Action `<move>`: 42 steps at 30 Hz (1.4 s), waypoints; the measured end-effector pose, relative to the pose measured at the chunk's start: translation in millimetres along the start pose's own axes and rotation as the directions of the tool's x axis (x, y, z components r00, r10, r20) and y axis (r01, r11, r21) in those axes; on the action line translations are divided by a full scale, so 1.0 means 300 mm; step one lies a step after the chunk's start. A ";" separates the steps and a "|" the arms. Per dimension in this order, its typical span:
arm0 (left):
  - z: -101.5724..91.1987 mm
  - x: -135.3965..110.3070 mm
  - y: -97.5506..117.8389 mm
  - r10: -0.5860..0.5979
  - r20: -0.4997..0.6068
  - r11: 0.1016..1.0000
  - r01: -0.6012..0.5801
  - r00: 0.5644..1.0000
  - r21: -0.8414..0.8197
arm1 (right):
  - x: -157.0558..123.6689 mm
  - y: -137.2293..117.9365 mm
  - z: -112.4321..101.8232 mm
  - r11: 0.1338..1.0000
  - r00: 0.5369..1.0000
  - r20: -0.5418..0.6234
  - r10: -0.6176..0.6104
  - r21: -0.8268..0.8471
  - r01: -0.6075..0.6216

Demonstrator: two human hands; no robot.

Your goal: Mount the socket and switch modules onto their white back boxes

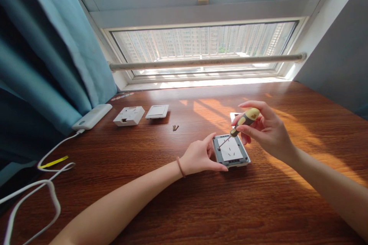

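A wall socket (230, 149) with a white face and a grey frame lies face up on the wooden table. My left hand (202, 155) grips its left side, thumb along the near edge and fingers at the far corner. In my right hand (263, 126) is a screwdriver (244, 121) with a yellow and grey handle, tilted down to the left. Its tip meets the socket's left side, near a small dark opening. Behind the right hand a white frame (234, 116) shows in part; the hand hides the remainder.
A white mounting box (129, 116), a white switch panel (157, 111) and several screws (175, 128) lie on the table (161, 206) to the left. Farther left are a white power bank (92, 116) and its looped cable (51, 174). A window with a rail (207, 61) stands behind.
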State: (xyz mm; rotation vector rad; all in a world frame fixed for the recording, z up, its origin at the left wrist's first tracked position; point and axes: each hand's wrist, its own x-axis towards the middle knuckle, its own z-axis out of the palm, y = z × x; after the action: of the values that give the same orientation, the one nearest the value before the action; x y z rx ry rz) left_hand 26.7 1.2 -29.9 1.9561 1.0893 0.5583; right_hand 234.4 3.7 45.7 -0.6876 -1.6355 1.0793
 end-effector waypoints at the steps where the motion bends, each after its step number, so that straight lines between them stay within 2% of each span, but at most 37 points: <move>1: 0.001 -0.005 0.007 0.006 -0.005 0.997 -0.005 1.000 0.080 | 0.000 -0.002 -0.001 1.000 1.000 0.007 -0.004 -0.006 0.004; 3: 0.005 -0.010 0.018 0.012 -0.011 0.982 -0.010 1.000 0.188 | -0.001 -0.006 -0.002 0.999 1.000 0.014 -0.007 -0.040 0.008; 5: 0.010 -0.011 0.023 0.016 -0.020 0.975 -0.011 1.000 0.224 | -0.001 -0.011 -0.005 0.997 1.000 0.017 0.004 -0.083 -0.003; 13: 0.006 -0.011 0.021 0.018 0.024 0.989 -0.022 1.000 0.149 | 0.000 -0.017 -0.014 0.992 0.998 0.049 0.027 -0.124 -0.021; 17: 0.007 -0.013 0.026 0.039 0.005 0.988 -0.040 0.999 0.149 | 0.002 -0.016 -0.018 0.980 0.999 0.034 0.001 -0.197 0.005; 21: 0.008 -0.015 0.036 0.033 -0.019 0.986 -0.030 0.999 0.162 | -0.006 0.002 -0.020 0.930 0.994 -0.016 -0.105 -0.357 0.092; 24: 0.008 -0.014 0.040 0.017 -0.008 0.987 -0.015 1.000 0.161 | -0.019 0.023 -0.008 0.892 0.977 -0.095 -0.190 -0.432 0.131; 26: 0.008 -0.013 0.039 0.014 0.000 0.987 -0.013 1.000 0.159 | -0.024 0.030 0.004 0.888 0.964 -0.162 -0.210 -0.445 0.119; 28: 0.009 -0.011 0.036 0.014 0.004 0.988 -0.015 1.000 0.156 | -0.023 0.027 0.015 0.922 0.965 -0.200 -0.171 -0.377 0.086; 30: 0.009 -0.011 0.033 0.015 0.004 0.989 -0.016 1.000 0.148 | -0.016 0.018 0.018 0.974 0.984 -0.167 -0.069 -0.223 0.031; 33: 0.011 -0.011 0.031 0.013 0.001 0.990 -0.013 1.000 0.142 | 0.000 0.004 0.007 0.998 0.999 -0.038 0.036 -0.047 -0.037; 35: 0.011 -0.011 0.031 0.013 0.001 0.989 -0.013 1.000 0.145 | 0.007 0.003 -0.005 0.998 0.998 0.022 0.052 -0.035 -0.051; 40: 0.008 -0.011 0.032 0.018 0.000 0.988 -0.018 1.000 0.156 | 0.002 -0.002 -0.012 0.995 0.995 0.086 0.041 -0.097 -0.032; 42: 0.006 -0.011 0.034 0.017 0.001 0.987 -0.017 1.000 0.158 | -0.003 -0.017 -0.011 0.993 0.986 0.156 0.062 -0.113 -0.045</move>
State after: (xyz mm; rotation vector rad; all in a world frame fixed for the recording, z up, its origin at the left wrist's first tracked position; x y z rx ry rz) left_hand 31.2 -5.5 -22.6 2.1039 1.1482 0.4940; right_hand 238.2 1.8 50.2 -0.7362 -1.8328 1.1134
